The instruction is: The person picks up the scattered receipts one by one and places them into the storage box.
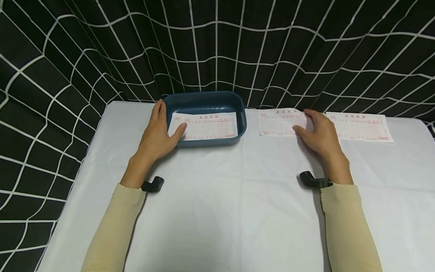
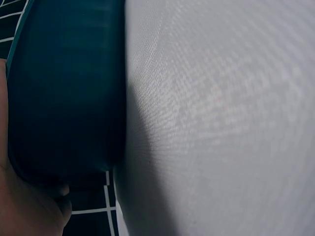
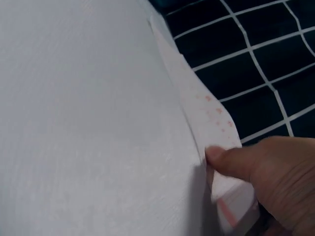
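A dark blue plastic basin stands near the back of the table, with a white receipt slip printed in red lying inside it. My left hand grips the basin's left end, thumb over the front rim and fingers along the outer side. In the left wrist view, the basin's wall hides most of that hand. To the right of the basin, my right hand pinches the right edge of another receipt slip. The right wrist view shows this slip bent upward near the thumb.
Another receipt slip lies flat on the table, just right of my right hand. A white cloth covers the table. Behind it and at the left hangs a black curtain with a white grid.
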The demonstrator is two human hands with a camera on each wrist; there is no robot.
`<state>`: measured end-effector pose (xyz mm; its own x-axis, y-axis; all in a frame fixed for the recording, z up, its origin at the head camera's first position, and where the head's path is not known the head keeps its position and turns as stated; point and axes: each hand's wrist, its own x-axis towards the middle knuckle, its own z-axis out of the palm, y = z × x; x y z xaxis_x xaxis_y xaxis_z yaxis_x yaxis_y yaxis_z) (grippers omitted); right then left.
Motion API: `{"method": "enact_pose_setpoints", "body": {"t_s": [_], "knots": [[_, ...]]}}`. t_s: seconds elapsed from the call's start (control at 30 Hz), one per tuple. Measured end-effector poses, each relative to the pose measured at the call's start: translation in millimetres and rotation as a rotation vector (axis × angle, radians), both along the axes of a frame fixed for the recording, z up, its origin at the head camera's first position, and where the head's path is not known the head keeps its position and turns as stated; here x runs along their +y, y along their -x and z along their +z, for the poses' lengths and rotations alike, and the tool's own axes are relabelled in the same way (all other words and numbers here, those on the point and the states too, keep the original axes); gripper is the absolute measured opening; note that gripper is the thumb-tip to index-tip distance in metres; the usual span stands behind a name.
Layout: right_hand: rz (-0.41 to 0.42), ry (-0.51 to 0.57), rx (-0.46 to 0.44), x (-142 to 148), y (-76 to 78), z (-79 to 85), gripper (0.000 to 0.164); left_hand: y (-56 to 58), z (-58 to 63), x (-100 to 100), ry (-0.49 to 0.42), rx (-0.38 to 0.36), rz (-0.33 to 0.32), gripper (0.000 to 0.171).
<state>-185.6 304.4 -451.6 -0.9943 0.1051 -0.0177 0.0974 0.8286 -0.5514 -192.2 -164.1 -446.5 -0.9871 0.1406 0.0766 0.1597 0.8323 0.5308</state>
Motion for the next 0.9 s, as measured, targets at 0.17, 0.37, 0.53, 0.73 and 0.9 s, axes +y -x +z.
{"method": "enact_pose_setpoints", "body": {"t_s": [0.17,0.37,0.53,0.73,0.9], "knots": [[-0.028,0.014,0.032,-0.8,-0.5,3.7,0.056,-0.6,-0.5,0.0,0.001,-0.006,0.001,0.1],[-0.035,0.038,0.051,2.0,-3.0,7.2,0.05,-0.7,-0.3,0.3,-0.002,0.0,-0.003,0.1],[-0.022,0.03,0.033,3.4,-4.6,10.9,0.051,-0.2,-0.3,-0.1,-0.006,0.004,-0.006,0.099],[0.012,0.058,-0.005,3.4,-4.8,14.7,0.053,-1.1,0.4,0.2,-0.01,0.003,-0.003,0.1],[0.052,0.051,0.017,1.3,-6.6,20.6,0.051,-1.3,1.3,0.0,-0.01,-0.004,-0.004,0.1]]}}
